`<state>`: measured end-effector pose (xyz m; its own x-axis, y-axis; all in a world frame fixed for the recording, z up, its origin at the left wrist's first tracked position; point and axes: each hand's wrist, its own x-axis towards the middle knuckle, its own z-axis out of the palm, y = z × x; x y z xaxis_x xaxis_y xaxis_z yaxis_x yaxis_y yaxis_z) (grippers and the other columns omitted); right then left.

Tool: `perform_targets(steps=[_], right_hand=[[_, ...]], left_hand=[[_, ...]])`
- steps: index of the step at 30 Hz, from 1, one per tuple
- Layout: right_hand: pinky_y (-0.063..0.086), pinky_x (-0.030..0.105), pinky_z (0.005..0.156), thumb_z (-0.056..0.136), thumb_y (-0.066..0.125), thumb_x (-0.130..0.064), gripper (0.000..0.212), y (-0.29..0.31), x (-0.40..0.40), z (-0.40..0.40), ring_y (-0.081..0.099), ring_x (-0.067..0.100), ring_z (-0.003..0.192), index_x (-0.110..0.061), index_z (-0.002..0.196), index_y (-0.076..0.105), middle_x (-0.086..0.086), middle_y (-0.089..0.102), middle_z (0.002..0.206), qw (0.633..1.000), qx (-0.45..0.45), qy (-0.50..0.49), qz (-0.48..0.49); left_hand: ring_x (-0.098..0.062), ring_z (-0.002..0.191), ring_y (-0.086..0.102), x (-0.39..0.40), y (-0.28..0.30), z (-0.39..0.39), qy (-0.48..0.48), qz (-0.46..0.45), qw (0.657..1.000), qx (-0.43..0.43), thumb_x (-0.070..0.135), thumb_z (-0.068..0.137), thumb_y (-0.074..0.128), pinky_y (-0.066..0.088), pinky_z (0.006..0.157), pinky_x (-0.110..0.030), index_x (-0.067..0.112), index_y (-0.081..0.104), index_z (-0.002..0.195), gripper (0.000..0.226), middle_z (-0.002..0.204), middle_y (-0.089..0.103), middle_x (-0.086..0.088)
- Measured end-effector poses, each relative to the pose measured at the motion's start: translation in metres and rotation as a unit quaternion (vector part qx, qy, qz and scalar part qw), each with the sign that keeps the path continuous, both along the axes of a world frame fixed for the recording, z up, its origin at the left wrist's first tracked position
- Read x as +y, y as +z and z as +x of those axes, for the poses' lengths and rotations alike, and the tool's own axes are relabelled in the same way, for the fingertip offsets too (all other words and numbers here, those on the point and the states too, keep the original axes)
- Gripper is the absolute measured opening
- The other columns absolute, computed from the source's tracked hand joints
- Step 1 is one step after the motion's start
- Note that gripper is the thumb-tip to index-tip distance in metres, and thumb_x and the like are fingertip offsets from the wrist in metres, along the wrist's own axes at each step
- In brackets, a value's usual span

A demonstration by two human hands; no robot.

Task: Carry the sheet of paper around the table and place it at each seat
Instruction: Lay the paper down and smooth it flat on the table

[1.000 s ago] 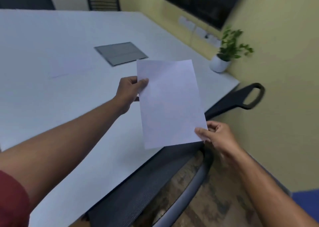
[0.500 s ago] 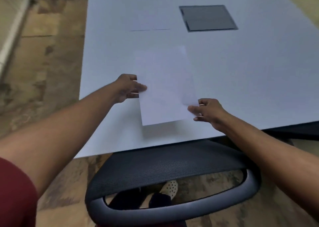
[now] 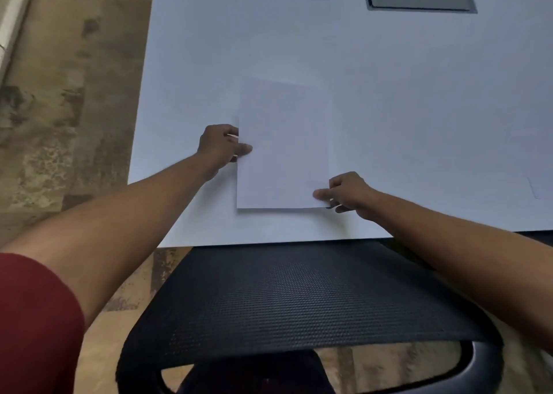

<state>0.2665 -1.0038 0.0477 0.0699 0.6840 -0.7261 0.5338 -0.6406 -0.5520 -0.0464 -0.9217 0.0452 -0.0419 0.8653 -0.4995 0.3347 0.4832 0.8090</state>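
I log the sheet of paper [image 3: 282, 148] lying low on the white table [image 3: 389, 94] near its near edge, left hand [image 3: 220, 145] pinching its left edge, right hand [image 3: 348, 193] pinching its near-right corner, mesh chair [image 3: 299, 298] just behind.

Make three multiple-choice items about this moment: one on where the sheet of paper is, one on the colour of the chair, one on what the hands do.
1. Where is the sheet of paper?
A. on the floor
B. on the table, near its front edge
C. on the chair seat

2. What colour is the chair back?
A. black
B. white
C. green

3. What are the left hand and the right hand doing?
A. both hang idle
B. only one touches the sheet
C. both pinch the sheet's edges

Key: 1 B, it lies before the chair; 2 A, dark mesh; 3 C, thumbs lie on top at the left edge and right corner.
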Motion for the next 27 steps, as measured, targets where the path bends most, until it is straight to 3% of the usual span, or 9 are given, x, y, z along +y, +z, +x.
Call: perform_targets(steps=[3,5,9,13,16,20,22,24,27], right_hand=[[0.049,0.026,0.055,0.082,0.092,-0.019,0.057,-0.023,0.005,-0.002,0.064,0.015,0.057,-0.018,0.058,0.040,0.013,0.060,0.073,0.999,-0.042,0.033,0.001],[0.049,0.025,0.053,0.080,0.093,-0.018,0.041,-0.031,0.007,-0.003,0.063,0.014,0.054,-0.013,0.066,0.055,0.012,0.070,0.071,0.997,-0.060,0.052,-0.005],[0.057,0.030,0.061,0.079,0.091,-0.021,0.025,-0.042,0.008,-0.001,0.071,0.021,0.065,-0.009,0.079,0.070,0.012,0.081,0.078,0.991,-0.100,0.085,0.001],[0.065,0.042,0.076,0.076,0.092,-0.028,0.030,-0.047,0.012,0.001,0.075,0.026,0.067,-0.010,0.078,0.068,0.014,0.081,0.076,0.986,-0.112,0.123,-0.004],[0.065,0.047,0.082,0.076,0.092,-0.029,0.031,-0.049,0.013,0.001,0.079,0.035,0.080,-0.010,0.077,0.068,0.014,0.081,0.078,0.984,-0.114,0.135,-0.001],[0.062,0.040,0.069,0.073,0.096,-0.034,0.044,-0.046,0.017,0.007,0.075,0.031,0.067,-0.016,0.067,0.057,0.015,0.078,0.074,0.989,-0.081,0.119,-0.015],[0.052,0.035,0.064,0.075,0.096,-0.035,0.053,-0.042,0.020,0.013,0.064,0.025,0.062,-0.020,0.060,0.047,0.011,0.066,0.066,0.993,-0.059,0.103,0.014],[0.045,0.034,0.067,0.078,0.092,-0.034,0.051,-0.040,0.021,0.023,0.055,0.022,0.064,-0.019,0.065,0.045,0.006,0.057,0.068,0.981,-0.086,0.129,0.116],[0.049,0.039,0.085,0.081,0.088,-0.045,0.044,-0.044,0.020,0.034,0.058,0.021,0.095,-0.016,0.104,0.065,0.000,0.064,0.105,0.919,-0.138,0.274,0.247]], left_hand=[[-0.017,0.075,0.066,0.004,-0.024,-0.004,-0.015,0.012,0.999,0.040,0.007,0.076,0.096,0.053,0.072,-0.030,0.026,0.071,0.093,0.035,0.077,0.069,0.003],[-0.014,0.072,0.063,0.005,-0.039,-0.005,-0.024,0.028,0.997,0.074,0.011,0.075,0.097,0.053,0.076,-0.031,0.028,0.073,0.093,0.035,0.076,0.067,0.006],[-0.010,0.081,0.067,0.003,-0.056,-0.007,-0.053,0.055,0.987,0.142,0.018,0.076,0.097,0.053,0.075,-0.026,0.022,0.074,0.119,0.050,0.085,0.071,0.007],[-0.011,0.082,0.064,0.002,-0.070,-0.012,-0.074,0.080,0.980,0.167,0.020,0.078,0.096,0.048,0.074,-0.026,0.021,0.067,0.136,0.066,0.087,0.070,0.010],[-0.015,0.090,0.062,0.002,-0.077,-0.014,-0.075,0.097,0.978,0.171,0.024,0.079,0.096,0.045,0.084,-0.029,0.021,0.060,0.147,0.077,0.093,0.069,0.005],[-0.017,0.096,0.058,-0.005,-0.080,-0.019,-0.084,0.142,0.968,0.187,0.032,0.084,0.093,0.047,0.089,-0.031,0.019,0.064,0.144,0.068,0.111,0.065,-0.004],[-0.023,0.104,0.059,-0.014,-0.080,-0.025,-0.137,0.193,0.947,0.216,0.040,0.087,0.089,0.052,0.096,-0.040,0.020,0.070,0.137,0.057,0.121,0.063,-0.007],[-0.032,0.124,0.055,-0.021,-0.081,-0.034,-0.227,0.248,0.906,0.259,0.060,0.086,0.082,0.049,0.105,-0.049,0.024,0.071,0.136,0.063,0.134,0.061,-0.006],[-0.033,0.152,0.038,-0.025,-0.084,-0.045,-0.344,0.261,0.854,0.291,0.087,0.077,0.062,0.033,0.121,-0.055,0.031,0.064,0.148,0.091,0.161,0.050,0.000]])
